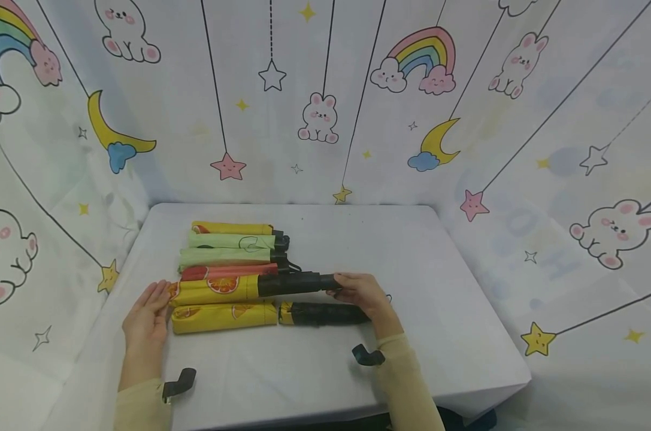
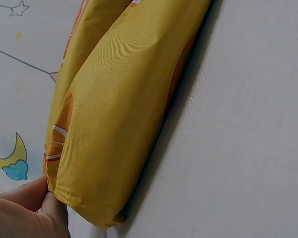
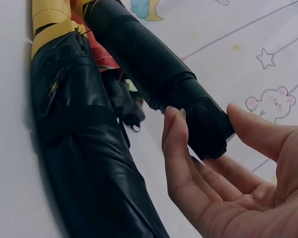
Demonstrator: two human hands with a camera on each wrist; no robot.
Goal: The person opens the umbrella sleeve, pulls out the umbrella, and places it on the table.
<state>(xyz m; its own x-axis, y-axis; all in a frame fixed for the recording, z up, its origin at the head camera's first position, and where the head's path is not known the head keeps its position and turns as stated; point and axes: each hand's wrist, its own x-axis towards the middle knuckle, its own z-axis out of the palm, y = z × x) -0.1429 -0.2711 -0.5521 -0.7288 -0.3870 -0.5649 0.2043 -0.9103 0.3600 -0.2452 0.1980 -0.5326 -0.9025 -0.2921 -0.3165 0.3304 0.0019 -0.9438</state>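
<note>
A yellow folded umbrella [image 1: 212, 290] with orange-slice prints and a long black end lies across the middle, held at both ends. My left hand [image 1: 148, 311] holds its yellow left end; in the left wrist view the thumb and a finger [image 2: 52, 206] meet at the fabric edge. With thumb and fingers, my right hand [image 1: 365, 296] pinches the tip of the black handle [image 3: 203, 124]. Nearer to me lies a second yellow umbrella [image 1: 223, 318]. Beside it on the right is a black wrapped length [image 1: 322, 313] with a yellow rim, partly hidden by my right hand.
Behind the held umbrella lie a red umbrella [image 1: 233, 272], two light green umbrellas [image 1: 225, 257] and another yellow umbrella [image 1: 230, 228], in a row with black ends to the right. All rest on a white-covered table [image 1: 400, 251], with a cartoon-printed cloth [image 1: 282, 131] around it.
</note>
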